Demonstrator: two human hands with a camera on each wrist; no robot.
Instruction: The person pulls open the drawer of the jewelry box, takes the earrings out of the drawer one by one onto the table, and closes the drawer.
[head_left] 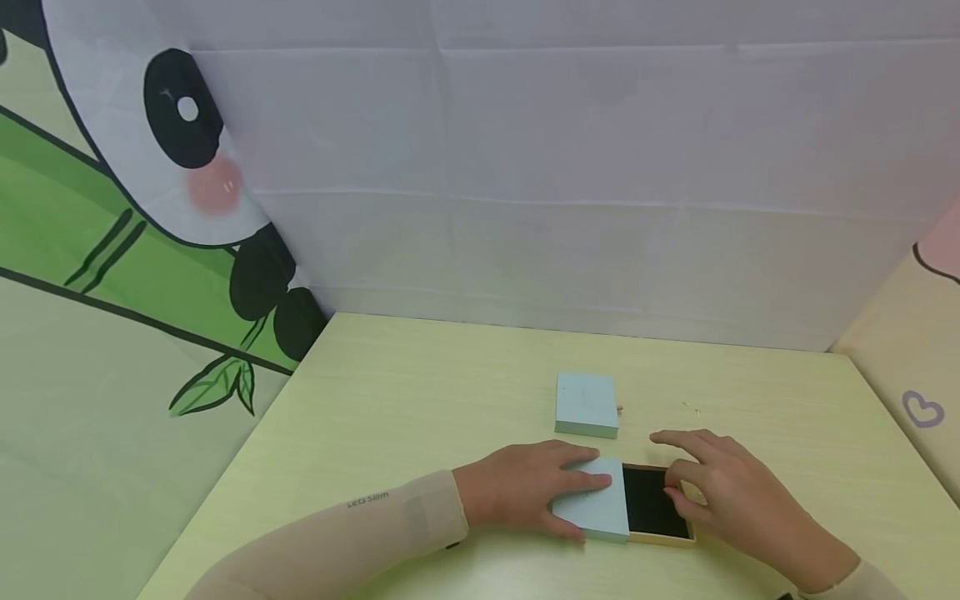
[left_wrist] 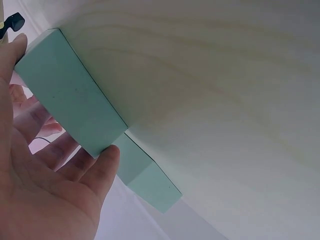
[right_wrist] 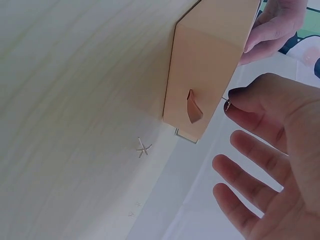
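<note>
A pale blue drawer box (head_left: 600, 508) lies on the table with its black-lined inner tray (head_left: 651, 500) slid partly out to the right. My left hand (head_left: 528, 487) spreads over the sleeve, gripping its edges; in the left wrist view the thumb and a finger hold opposite ends of its side (left_wrist: 72, 92). Above the tray's right part, my right hand (head_left: 723, 492) pinches a tiny glittery piece (right_wrist: 227, 105) with a thin pin between thumb and index finger. Its other fingers are spread apart. The tray's end carries a leather-like pull tab (right_wrist: 194, 107).
A second pale blue box (head_left: 587, 400) stands closed behind the first. On the table right of the boxes lie a small starfish-shaped piece (right_wrist: 144, 148) and tinier bits (head_left: 697, 411). A pale fabric backdrop (head_left: 525, 208) rises at the table's far edge.
</note>
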